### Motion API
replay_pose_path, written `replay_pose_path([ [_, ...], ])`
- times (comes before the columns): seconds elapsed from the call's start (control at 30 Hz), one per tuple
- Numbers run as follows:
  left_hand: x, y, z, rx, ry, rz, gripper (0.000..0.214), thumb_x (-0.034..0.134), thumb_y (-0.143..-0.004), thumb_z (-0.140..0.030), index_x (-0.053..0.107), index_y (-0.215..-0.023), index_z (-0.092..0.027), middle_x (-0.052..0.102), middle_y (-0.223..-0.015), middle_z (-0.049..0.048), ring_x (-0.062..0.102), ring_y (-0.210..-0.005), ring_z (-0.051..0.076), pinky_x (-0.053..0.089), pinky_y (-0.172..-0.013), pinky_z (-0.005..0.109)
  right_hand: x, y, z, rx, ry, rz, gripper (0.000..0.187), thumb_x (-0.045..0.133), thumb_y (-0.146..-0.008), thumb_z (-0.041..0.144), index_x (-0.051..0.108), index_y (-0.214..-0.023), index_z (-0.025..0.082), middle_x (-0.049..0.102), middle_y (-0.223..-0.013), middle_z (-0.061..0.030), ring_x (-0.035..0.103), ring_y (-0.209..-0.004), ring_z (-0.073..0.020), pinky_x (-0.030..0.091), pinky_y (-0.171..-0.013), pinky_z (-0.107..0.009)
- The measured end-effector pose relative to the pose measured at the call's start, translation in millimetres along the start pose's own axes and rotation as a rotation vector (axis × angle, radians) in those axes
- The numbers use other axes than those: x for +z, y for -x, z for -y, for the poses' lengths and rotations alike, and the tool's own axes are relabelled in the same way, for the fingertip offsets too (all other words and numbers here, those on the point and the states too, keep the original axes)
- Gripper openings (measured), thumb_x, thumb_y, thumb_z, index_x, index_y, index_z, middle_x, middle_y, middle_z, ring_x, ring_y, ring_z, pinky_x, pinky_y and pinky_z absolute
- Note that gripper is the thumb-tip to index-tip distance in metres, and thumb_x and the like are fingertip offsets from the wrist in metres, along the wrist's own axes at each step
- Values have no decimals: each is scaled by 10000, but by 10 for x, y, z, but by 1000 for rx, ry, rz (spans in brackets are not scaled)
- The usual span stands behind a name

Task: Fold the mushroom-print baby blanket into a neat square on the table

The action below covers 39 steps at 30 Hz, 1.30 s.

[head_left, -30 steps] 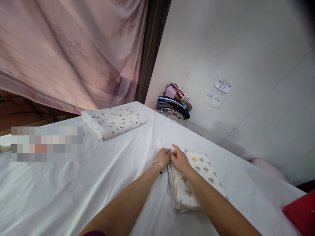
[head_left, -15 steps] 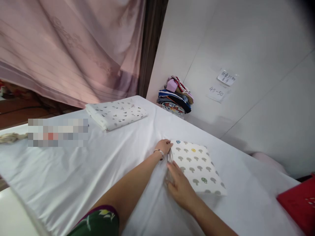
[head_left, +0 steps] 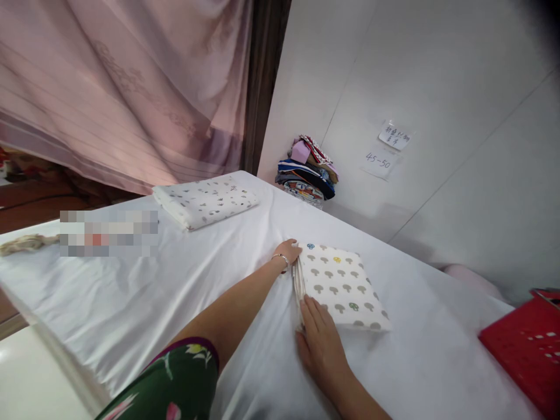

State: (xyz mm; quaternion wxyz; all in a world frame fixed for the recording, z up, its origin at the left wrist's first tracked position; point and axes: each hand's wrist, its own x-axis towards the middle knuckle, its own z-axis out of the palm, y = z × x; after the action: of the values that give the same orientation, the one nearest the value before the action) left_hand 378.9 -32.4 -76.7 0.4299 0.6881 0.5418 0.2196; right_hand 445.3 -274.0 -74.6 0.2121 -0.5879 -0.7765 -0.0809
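Observation:
A folded white cloth printed with small mushrooms point(head_left: 339, 286) lies on the white-covered table point(head_left: 175, 303). My left hand point(head_left: 289, 252), with a thin bracelet at the wrist, rests at the cloth's far left corner, fingers curled against the folded edge. My right hand point(head_left: 319, 335) lies flat with fingers stretched out, pressing on the cloth's near left corner. Neither hand lifts the cloth.
A second folded, patterned white cloth point(head_left: 203, 201) sits at the far side of the table. A pile of coloured fabrics point(head_left: 308, 175) stands against the white wall, under two paper notes point(head_left: 385, 149). A red perforated basket point(head_left: 527, 344) is at the right edge. Pink curtains point(head_left: 122, 87) hang behind.
My right hand slid from the cloth's far corner, beside the left hand, down along its left edge to the near corner. The mushroom print now shows fully.

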Motion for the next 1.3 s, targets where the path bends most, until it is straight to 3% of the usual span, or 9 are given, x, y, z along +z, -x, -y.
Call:
replay_pose_path([
  [0.1,0,-11,-17,-4,-16,3,389,505,-741,-337,568,-1115,-255,659,-1002,13,617,-757,142,450,-639,216,8,-16,-22,53,21,-57,604,413,-809,148,243,-1387,176,384,-1351,-140,397,-1198,-290,389,-929,-485],
  [0.2,-3,-19,-29,-14,-29,6,361,508,-733,-341,598,-1072,-252,661,-997,18,615,-805,159,450,-652,222,-33,-88,-59,86,33,-34,508,441,-804,175,372,-1306,156,501,-1210,-145,473,-1062,-290,411,-852,-475],
  [0.33,-3,-18,-48,-27,-50,5,347,498,-742,-361,605,-1054,-254,666,-978,29,613,-821,182,451,-665,249,-48,-192,-120,26,-16,-32,316,415,-794,117,530,-1087,151,561,-963,-110,500,-867,-228,434,-736,-383],
  [0.53,29,-6,-69,-16,-82,-5,314,508,-736,-322,614,-1020,-243,653,-1028,38,598,-904,193,439,-737,264,-41,-176,-138,-97,-72,-77,291,376,-774,44,571,-954,163,541,-797,-69,480,-743,-190,398,-627,-307],
  [0.8,43,35,-92,-21,-52,-28,293,529,-746,-330,614,-1010,-237,664,-983,37,609,-861,183,440,-723,255,3,-94,-108,-91,-63,-49,306,384,-806,56,548,-1034,178,546,-832,-68,469,-770,-192,390,-658,-319],
  [0.97,-41,193,-107,10,1,-76,372,538,-762,-409,563,-1070,-202,656,-963,34,603,-809,149,436,-696,221,-11,-30,-41,-39,-77,-53,410,371,-806,74,470,-1189,183,528,-993,-103,480,-893,-220,417,-761,-381],
  [1.07,-88,377,-54,31,18,-110,292,518,-777,-400,590,-960,-184,655,-933,32,593,-798,143,429,-681,217,-19,3,-44,-37,-124,-50,436,377,-818,111,416,-1247,178,496,-1107,-127,468,-997,-241,413,-827,-421],
  [1.17,-92,604,19,71,25,-80,179,529,-764,-338,611,-763,-180,657,-765,3,585,-713,127,418,-625,201,1,18,-60,-62,-134,-83,456,399,-825,144,378,-1279,176,453,-1211,-144,425,-1104,-265,389,-882,-455],
  [1.3,-47,854,64,103,16,-37,187,568,-723,-356,605,-662,-183,635,-659,-18,573,-644,119,404,-581,200,33,21,-60,-78,-122,-104,433,424,-816,151,414,-1249,157,438,-1262,-148,396,-1161,-271,349,-936,-480],
])
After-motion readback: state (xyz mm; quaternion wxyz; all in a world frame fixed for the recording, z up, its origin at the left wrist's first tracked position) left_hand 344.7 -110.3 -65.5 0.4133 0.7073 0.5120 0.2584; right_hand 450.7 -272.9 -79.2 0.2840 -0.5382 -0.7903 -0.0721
